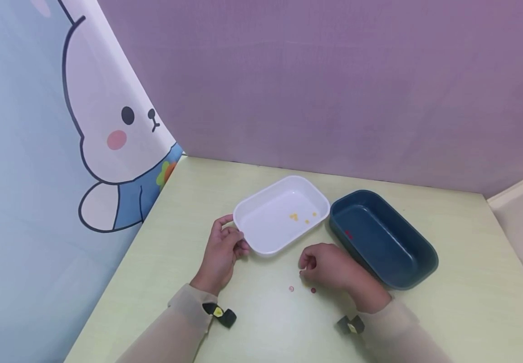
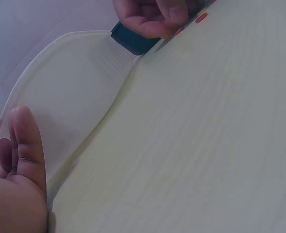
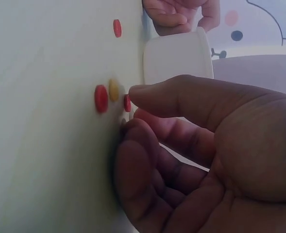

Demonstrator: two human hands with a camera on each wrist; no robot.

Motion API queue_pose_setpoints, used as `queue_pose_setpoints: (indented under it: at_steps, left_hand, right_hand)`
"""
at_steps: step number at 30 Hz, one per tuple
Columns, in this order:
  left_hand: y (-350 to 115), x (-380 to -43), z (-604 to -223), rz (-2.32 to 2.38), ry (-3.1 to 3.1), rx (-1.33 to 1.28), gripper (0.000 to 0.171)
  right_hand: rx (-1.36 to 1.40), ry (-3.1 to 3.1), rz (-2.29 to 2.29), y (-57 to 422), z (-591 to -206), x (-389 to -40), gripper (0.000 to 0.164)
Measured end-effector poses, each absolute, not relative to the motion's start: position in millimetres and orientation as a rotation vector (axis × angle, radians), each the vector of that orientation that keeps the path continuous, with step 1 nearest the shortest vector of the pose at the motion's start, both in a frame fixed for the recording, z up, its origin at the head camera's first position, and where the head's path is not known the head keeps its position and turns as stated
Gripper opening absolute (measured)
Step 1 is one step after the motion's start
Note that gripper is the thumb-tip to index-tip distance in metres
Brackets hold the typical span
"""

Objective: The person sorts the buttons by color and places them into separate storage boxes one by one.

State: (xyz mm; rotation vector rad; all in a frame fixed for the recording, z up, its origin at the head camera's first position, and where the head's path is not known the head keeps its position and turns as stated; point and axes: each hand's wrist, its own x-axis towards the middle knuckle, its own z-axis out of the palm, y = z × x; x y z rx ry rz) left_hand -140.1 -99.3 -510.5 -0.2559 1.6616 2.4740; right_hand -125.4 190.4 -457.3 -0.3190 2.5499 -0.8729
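In the head view, my left hand (image 1: pixel 220 254) grips the near-left end of a white tray (image 1: pixel 261 227), thumb at the rim and fingers along the outside. Small yellow pieces (image 1: pixel 294 217) lie inside the tray. My right hand (image 1: pixel 329 267) is low over the table, its other fingers curled. In the right wrist view, the tips of its thumb and index finger pinch a small red disc (image 3: pixel 127 103). Close beside them are a second red disc (image 3: pixel 101 98) and a yellow disc (image 3: pixel 113 90); another red disc (image 3: pixel 117 28) lies farther off.
A dark blue tray (image 1: pixel 413 239) stands right of the white one, their corners close together, with small red pieces (image 1: pixel 349 234) inside. My right forearm passes beside its near edge. A purple cloth wall (image 1: pixel 315 91) rises behind the table (image 1: pixel 465 242).
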Motion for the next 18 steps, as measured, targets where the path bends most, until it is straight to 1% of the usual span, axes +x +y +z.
queue_pose_setpoints:
  at_steps: [7, 18]
  left_hand:
    - [-98, -141, -512, 2.467, 1.663, -0.263, 0.053]
    - [-98, -141, -512, 2.463, 1.675, -0.251, 0.053]
  right_hand:
    - [-0.293, 2.563, -0.894, 192, -467, -124, 0.014]
    - [-0.337, 2.579, -0.901, 195, -472, -123, 0.018]
